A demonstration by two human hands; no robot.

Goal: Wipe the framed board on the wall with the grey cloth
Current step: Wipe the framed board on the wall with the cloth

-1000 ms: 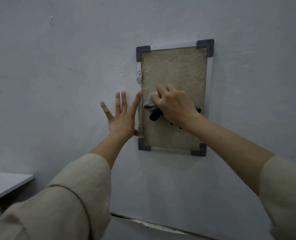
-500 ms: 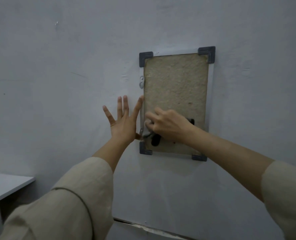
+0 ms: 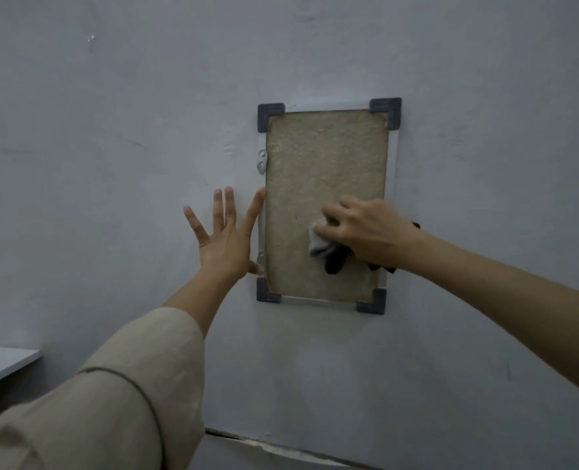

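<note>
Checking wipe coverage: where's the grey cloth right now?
Head view: the grey cloth is under the right hand, pressed on the lower right part of the framed board.

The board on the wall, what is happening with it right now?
A person is wiping the framed board with a grey cloth, pressed by the right hand against its lower part. The left hand lies flat and open on the wall, touching the frame's left edge.

We see a tan, speckled framed board (image 3: 325, 184) with a silver rim and dark grey corner caps on a pale grey wall (image 3: 111, 130). The cloth (image 3: 322, 244) is light grey and black; our sleeves (image 3: 118, 385) are beige.
</note>
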